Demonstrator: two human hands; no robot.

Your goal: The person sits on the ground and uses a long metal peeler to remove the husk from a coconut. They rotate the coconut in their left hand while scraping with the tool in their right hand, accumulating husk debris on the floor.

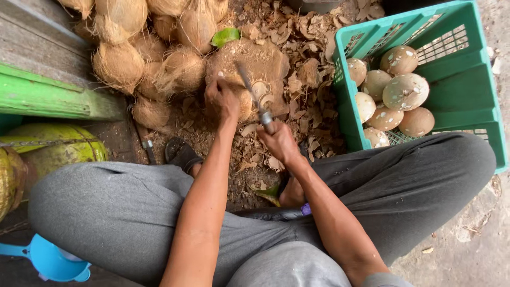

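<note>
Here the left hand (222,100) presses closed on a coconut (245,103) lying on the wood block (260,61), probably to keep it steady. The right hand (279,141) is wrapped around the handle of a knife (254,98), the blade laid over the coconut. Peeled ones lie in the green crate (467,90) at the right, husked ones (119,64) piled at the left, both within reach.

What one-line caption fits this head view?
Left hand steadies a coconut on a wooden block while right hand works a knife, beside a green crate.
</note>
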